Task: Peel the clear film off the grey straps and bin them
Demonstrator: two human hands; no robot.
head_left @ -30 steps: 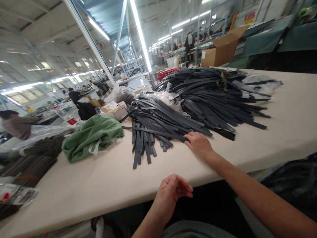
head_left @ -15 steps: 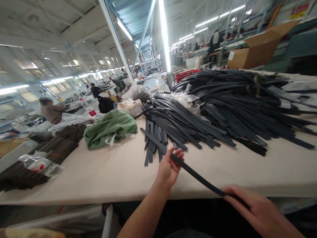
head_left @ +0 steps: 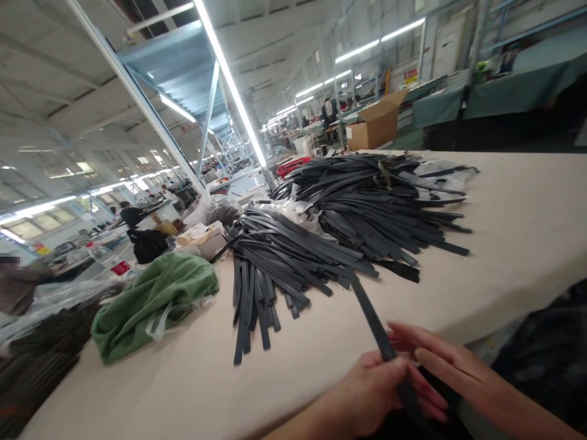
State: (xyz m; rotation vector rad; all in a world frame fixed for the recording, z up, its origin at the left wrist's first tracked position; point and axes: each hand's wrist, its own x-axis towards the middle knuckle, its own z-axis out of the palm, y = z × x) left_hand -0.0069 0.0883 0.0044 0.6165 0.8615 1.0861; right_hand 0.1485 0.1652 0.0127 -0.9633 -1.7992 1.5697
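A long flat black strip (head_left: pixel 372 318) slants over the front edge of the table. My left hand (head_left: pixel 373 388) is closed around it, thumb pressed on top, while the strip's lower end runs down past my fingers. Close beside it on the right is my right hand (head_left: pixel 454 360), its fingers stretched out towards the strip and partly behind it, thumb apart. Whether those fingertips touch the strip cannot be made out. Beyond my hands, a pile of similar strips (head_left: pixel 293 250) fans out on the table, and a larger heap (head_left: pixel 362 208) lies behind it.
A crumpled green cloth (head_left: pixel 158 299) lies left on the beige tabletop (head_left: pixel 183 385). Dark bundles (head_left: pixel 41 360) sit at the far left. Behind the heap stand a red basket (head_left: pixel 293 165) and a cardboard box (head_left: pixel 376 125). A black plastic-like bundle (head_left: pixel 545 354) is at the right.
The view has swung right. My left hand has moved along the strip towards my right hand, which has come off the strip's lower part and opened beside it.
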